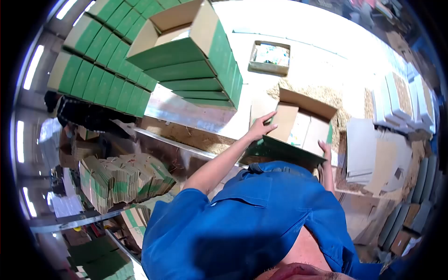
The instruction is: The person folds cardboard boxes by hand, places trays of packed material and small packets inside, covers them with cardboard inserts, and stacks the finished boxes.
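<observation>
In front of my body stands an open green cardboard box (291, 148) with brown inner walls. Its inside shows tan cardboard and pale, partly printed contents. My left hand (261, 128) is at the box's left side, fingers and thumb reaching over the rim. At the right front corner, my right hand (325, 151) grips the edge, its fingers bent over the top; the rest of that hand is partly hidden by the wall. Behind the box, a small shallow carton (269, 58) with colourful printed contents sits on the bright white worktop (322, 30).
Stacked green boxes (205, 70) rise at the left, the top one open, with a wall of green cartons (100, 56) beyond. Flattened cardboard bundles (123, 179) lie lower left, near a person in dark clothing (91, 114). Flat sheets (361, 149) and white boxes (399, 95) are at right.
</observation>
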A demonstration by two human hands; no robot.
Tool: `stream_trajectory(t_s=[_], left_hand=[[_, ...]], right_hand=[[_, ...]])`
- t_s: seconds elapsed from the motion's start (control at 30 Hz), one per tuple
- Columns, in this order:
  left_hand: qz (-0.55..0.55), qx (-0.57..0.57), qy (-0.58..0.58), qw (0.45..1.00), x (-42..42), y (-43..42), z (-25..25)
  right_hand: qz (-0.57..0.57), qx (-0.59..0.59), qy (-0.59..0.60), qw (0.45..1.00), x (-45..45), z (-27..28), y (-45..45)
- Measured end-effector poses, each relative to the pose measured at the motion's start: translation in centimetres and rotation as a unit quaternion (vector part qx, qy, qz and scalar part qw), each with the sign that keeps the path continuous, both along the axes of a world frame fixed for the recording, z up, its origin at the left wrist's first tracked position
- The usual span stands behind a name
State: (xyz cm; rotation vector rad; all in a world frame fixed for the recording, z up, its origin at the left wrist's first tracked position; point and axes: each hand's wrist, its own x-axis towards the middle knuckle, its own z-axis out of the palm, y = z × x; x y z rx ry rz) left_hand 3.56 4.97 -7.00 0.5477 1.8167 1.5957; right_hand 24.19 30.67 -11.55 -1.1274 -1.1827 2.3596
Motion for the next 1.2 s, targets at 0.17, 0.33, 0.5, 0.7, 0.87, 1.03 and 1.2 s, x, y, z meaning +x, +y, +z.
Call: stream_trajectory(t_s=[0.17,0.33,0.5,0.7,0.87,1.03,1.2], left_hand=[[0.143,0.056,-0.059,0.986,-0.2,-5.5,5.8],[0.508,0.022,0.26,0.821,-4.5,-15.1,18.6],[0.406,0.126,0.36,0.831,-15.8,-24.5,26.9],[0.353,0.091,0.352,0.862,-20.2,-25.2,24.9],[0.336,0.138,0.358,0.86,-18.7,-24.7,24.5],[0.349,0.113,0.358,0.859,-18.4,-26.4,23.8],[0.347,0.132,0.319,0.872,-18.9,-25.0,23.6]], right_hand=[[-0.019,-0.107,0.104,0.989,-0.2,7.5,-2.3],[0.024,-0.1,0.211,0.972,-7.0,15.4,3.2],[0.114,0.037,0.388,0.914,-18.2,25.1,3.4],[0.187,0.123,0.413,0.883,-31.1,33.5,-6.6],[0.321,0.185,0.185,0.91,-34.3,36.7,-18.6],[0.462,0.28,0.147,0.829,-35.5,37.5,-20.5],[0.512,0.47,0.04,0.718,-37.2,36.6,-19.5]])
